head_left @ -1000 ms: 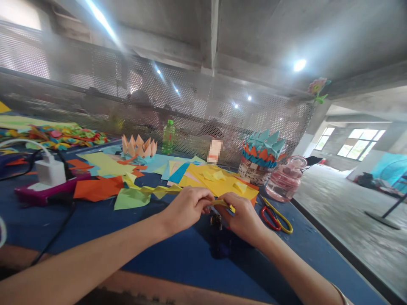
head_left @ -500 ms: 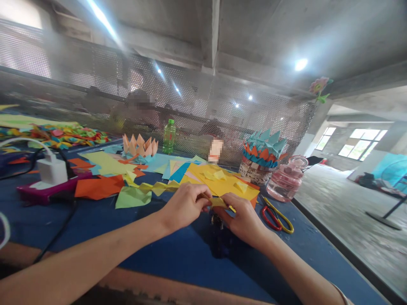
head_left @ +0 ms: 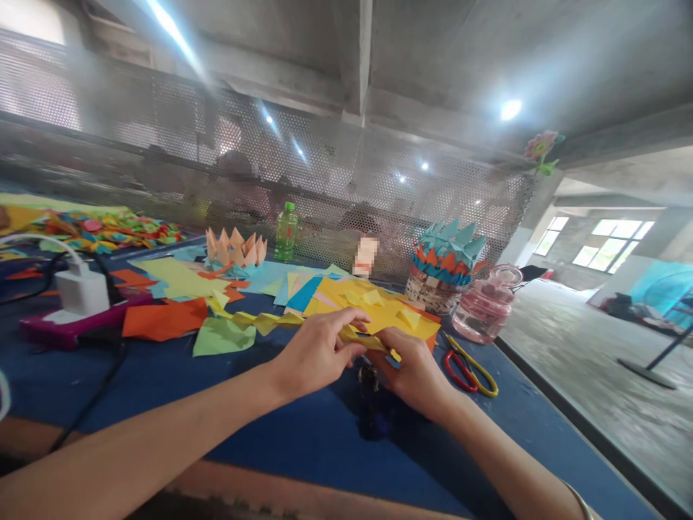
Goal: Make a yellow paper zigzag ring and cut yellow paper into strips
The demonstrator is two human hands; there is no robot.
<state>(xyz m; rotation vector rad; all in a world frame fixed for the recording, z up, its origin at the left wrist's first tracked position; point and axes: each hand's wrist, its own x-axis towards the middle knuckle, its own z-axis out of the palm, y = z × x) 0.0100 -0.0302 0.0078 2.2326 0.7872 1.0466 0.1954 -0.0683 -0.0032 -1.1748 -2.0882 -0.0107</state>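
Observation:
A narrow strip of folded yellow paper [head_left: 364, 339] spans the space between my two hands, above the blue table. My right hand [head_left: 414, 368] pinches its right end between thumb and fingers. The left end lies between the thumb and fingers of my left hand [head_left: 317, 350], whose index finger is raised off the strip. Left of my left hand, a zigzag chain of folded yellow paper [head_left: 265, 321] runs across the table. Beyond my hands, small folded yellow pieces rest on yellow paper sheets [head_left: 336, 295]. Below the strip is a small dark object [head_left: 368, 377] that I cannot make out.
Red-and-yellow-handled scissors [head_left: 470, 368] lie right of my right hand, near a pink bottle [head_left: 484, 303] and a folded-paper basket [head_left: 441, 271]. Farther back stand a peach paper crown [head_left: 235, 249] and a green bottle [head_left: 286, 232]. At left sits a purple power strip [head_left: 48, 331] with a white charger [head_left: 81, 289].
My left index finger has lifted and the left fingers have spread from their pinch, showing more of the yellow strip. My right hand keeps its pinch. The view has shifted slightly.

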